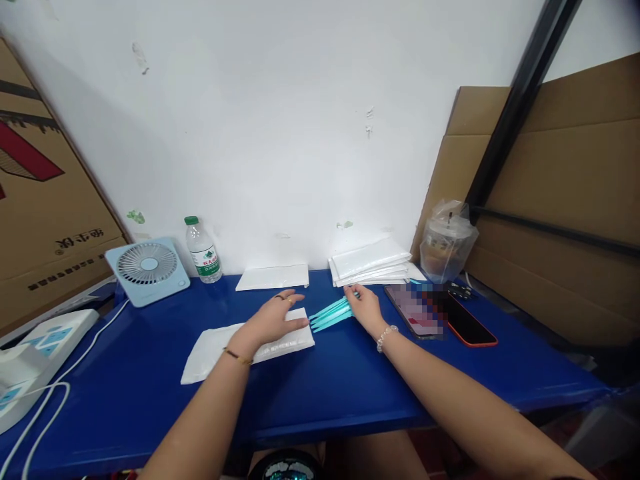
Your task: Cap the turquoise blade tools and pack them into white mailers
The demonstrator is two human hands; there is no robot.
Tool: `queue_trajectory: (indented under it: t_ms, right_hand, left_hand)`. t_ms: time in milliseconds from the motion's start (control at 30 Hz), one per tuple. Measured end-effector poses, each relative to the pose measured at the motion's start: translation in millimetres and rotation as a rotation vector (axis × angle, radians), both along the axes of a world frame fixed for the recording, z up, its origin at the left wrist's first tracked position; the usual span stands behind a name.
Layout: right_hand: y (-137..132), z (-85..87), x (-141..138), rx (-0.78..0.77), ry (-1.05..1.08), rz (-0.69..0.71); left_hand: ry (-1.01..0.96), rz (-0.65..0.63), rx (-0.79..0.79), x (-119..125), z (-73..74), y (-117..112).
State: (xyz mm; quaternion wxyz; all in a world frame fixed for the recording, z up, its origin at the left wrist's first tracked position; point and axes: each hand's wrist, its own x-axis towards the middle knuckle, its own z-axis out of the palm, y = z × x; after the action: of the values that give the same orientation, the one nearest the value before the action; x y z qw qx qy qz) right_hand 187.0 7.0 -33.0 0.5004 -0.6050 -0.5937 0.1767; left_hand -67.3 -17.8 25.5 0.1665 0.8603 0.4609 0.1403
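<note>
A fan of thin, pointed teal strips (331,315) is pinched at its right end by my right hand (367,309); I cannot make out their exact kind. The strips' tips point left, close to the open end of a white packet (213,348) lying flat on the blue table (345,393). Over that packet is my left hand (275,320), thumb and fingers apart, hiding its middle. Whether the left fingers press on the packet is not clear.
Behind my hands lie a single white packet (273,277) and a stack of white packets (373,260). Left are a water bottle (204,250), blue fan (149,270) and power strip (45,360). Right are two phones (407,307) and a bagged drink cup (445,243). Cardboard (565,180) borders the right.
</note>
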Motion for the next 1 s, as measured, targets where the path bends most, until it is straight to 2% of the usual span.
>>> queue_trajectory:
  t_ms: [100,200,300,400,467,533,633,733,1000]
  right_hand:
    - [4,-6.3,-1,0.041,-0.125,0.052]
    - [7,-8.8,2,0.051,-0.164,0.137]
    - [11,-1.6,12,-0.043,-0.200,0.261]
    - [19,12.2,29,-0.278,-0.197,0.482]
    - [23,19.1,40,-0.411,-0.136,0.654]
    - [26,21.4,47,-0.470,-0.029,0.733]
    - [23,19.1,51,-0.449,0.138,0.705]
    - [17,17.8,49,-0.400,0.197,0.688]
    - [15,21.2,44,-0.268,0.175,0.595]
  left_hand:
    - [0.049,-0.040,0.020,44,-17.8,10]
    - [0.133,-0.071,0.047,66,-34.5,12]
    - [0.152,-0.079,0.064,68,-39.7,11]
    - [0.149,-0.080,0.051,65,-36.1,14]
    - [0.136,-0.083,0.038,64,-32.8,18]
    - [0.101,-0.081,0.030,64,-30.4,21]
    - [-0.018,-0.044,0.043,65,-29.5,25]
    - [-0.096,0.009,0.078,68,-30.8,27]
    - [-0.026,0.062,0.134,70,-25.4,36]
